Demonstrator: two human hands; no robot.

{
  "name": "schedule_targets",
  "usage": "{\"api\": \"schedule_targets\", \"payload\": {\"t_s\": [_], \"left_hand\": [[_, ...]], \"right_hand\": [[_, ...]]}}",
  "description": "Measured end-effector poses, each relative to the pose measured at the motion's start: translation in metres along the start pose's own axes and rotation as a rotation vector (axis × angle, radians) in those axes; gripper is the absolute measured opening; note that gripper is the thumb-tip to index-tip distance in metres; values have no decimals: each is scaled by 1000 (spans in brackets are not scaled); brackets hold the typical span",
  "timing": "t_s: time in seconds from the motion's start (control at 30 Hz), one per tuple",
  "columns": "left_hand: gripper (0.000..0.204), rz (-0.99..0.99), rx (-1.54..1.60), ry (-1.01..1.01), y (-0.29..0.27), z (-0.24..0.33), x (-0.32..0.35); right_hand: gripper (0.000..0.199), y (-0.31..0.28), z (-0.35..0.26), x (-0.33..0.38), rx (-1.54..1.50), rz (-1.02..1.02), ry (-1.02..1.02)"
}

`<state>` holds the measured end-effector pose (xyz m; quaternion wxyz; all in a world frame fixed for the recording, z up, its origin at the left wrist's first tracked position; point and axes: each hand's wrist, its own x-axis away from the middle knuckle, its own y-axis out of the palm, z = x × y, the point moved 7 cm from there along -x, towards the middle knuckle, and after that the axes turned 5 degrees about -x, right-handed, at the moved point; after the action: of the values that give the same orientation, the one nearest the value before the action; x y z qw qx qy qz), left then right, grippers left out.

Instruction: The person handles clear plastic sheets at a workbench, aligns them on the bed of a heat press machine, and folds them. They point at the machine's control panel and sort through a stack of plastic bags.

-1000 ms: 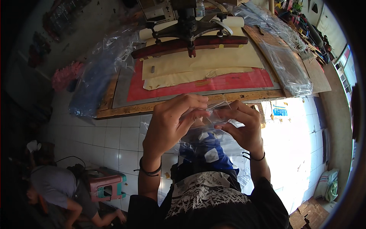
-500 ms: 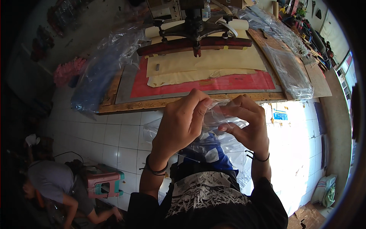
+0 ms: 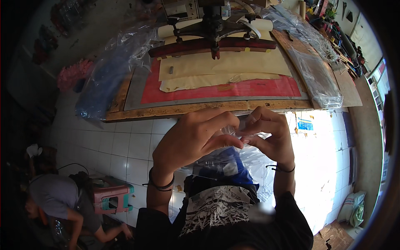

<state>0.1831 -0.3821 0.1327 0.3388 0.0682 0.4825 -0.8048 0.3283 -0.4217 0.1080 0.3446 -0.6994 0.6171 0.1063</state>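
A thin clear plastic sheet or bag (image 3: pixel 218 158) hangs in front of my body, just short of the table's near edge. My left hand (image 3: pixel 193 135) has its fingers curled and its thumb pointing inward, closed on the plastic. Facing it, my right hand (image 3: pixel 268 135) is closed on the same plastic with bent fingers. The two thumbs nearly meet at the plastic's upper part. Part of the plastic is hidden behind my fingers.
Beyond my hands stands a wood-edged table (image 3: pixel 179 110) with a red sheet (image 3: pixel 258 88) and tan paper (image 3: pixel 225 66) under a press bar (image 3: pixel 212 48). Plastic heaps (image 3: pixel 112 79) lie at both sides. A person (image 3: pixel 54 196) crouches lower left near a stool (image 3: pixel 112 198).
My left hand has turned and shifted slightly left and down, its thumb now nearer the right thumb. The plastic between the hands has bunched and lowered. A blurry white spot now shows over my shirt.
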Motion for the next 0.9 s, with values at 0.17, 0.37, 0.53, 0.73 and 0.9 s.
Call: {"api": "schedule_targets", "payload": {"t_s": [0.17, 0.37, 0.53, 0.73, 0.9], "left_hand": [[19, -12, 115, 46, 3, -13, 0], [24, 19, 261, -78, 7, -30, -4], [22, 71, 234, -80, 4, -27, -11], [16, 51, 238, -138, 6, -29, -11], [44, -61, 379, -263, 3, -34, -2]], "right_hand": [[20, 5, -12, -4, 66, -71, -19], [18, 11, -5, -5, 71, -112, 26], [17, 5, -4, -7, 179, 4, 55], [19, 4, -9, -15, 133, -49, 35], [19, 3, 1, -12, 165, 16, 65]]}}
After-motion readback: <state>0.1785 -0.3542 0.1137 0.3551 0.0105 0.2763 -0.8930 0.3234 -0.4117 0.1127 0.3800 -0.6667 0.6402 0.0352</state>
